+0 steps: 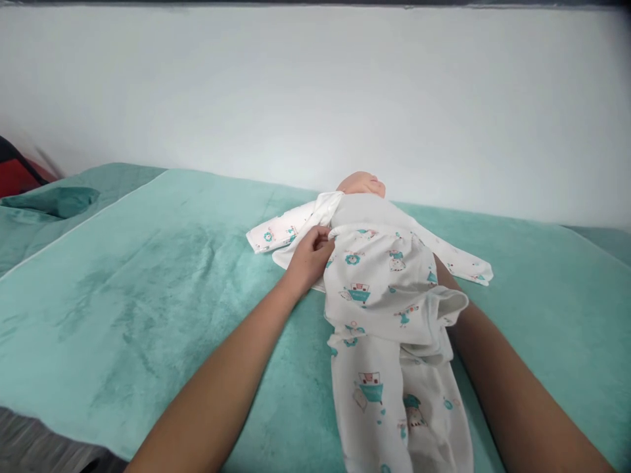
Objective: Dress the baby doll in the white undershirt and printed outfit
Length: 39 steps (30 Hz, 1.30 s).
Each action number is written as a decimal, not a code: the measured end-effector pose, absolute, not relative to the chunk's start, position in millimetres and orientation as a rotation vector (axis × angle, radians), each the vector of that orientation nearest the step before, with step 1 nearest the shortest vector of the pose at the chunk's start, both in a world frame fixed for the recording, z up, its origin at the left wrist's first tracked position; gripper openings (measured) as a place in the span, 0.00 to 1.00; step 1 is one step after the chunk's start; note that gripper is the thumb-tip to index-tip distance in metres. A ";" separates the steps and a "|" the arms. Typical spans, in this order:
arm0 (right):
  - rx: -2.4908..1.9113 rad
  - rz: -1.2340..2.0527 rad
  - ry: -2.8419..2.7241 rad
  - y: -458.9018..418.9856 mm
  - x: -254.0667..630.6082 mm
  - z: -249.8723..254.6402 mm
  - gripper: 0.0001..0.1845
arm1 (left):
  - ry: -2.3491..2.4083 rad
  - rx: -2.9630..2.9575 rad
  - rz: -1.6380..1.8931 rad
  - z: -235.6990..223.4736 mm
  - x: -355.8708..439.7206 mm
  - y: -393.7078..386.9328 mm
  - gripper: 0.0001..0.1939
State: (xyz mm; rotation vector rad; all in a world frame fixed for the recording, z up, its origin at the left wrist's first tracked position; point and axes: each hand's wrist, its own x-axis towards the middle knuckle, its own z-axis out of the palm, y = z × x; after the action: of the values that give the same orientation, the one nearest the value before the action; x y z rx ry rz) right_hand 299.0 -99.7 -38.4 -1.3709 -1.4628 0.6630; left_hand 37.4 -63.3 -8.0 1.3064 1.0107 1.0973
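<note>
A doll (362,184) lies on a soft green cover (148,289), its head at the far end, near the white wall (315,92). The baby clothes (379,269) are white, with small teal and red prints, and lie over the doll's body in the middle of the view. One sleeve (280,230) reaches out to the left across the cover, and the other sleeve (463,259) slants out to the right. A plain white part (365,209) lies just below the head, and the printed cloth below it is creased. Two trouser legs (369,387) run side by side toward the camera, and a loose cuff (453,307) sticks out at the right, beside the right forearm (497,374).

The left hand (309,257) is at the left edge of the printed cloth, its fingers (323,235) bent and closed together on the edge. The right hand is hidden behind the clothes on the other side, so I cannot tell how far open its fingers are or whether they hold anything. At the far left, a red and black item (14,176) stands past a fold of the cover, and some grey floor (44,447) shows at the lower left
</note>
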 end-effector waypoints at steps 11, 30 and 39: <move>-1.417 0.446 -1.330 -109.5 291.0 -25.9 0.08 | 0.968 1.501 1.237 -2.1 29.0 -59.3 0.07; -1.438 0.461 -1.863 -64.1 285.5 19.2 0.10 | 1.205 1.781 1.227 -6.6 38.0 -38.9 0.17; -1.688 0.292 -1.612 -9.8 249.7 24.3 0.09 | 1.528 1.664 1.225 -14.8 43.5 -10.6 0.15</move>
State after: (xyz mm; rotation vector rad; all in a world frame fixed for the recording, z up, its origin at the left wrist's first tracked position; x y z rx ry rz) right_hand 249.7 -9.8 24.3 -1.6882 -1.6124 0.2920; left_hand 43.5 -10.6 -14.8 1.6639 1.5282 1.2251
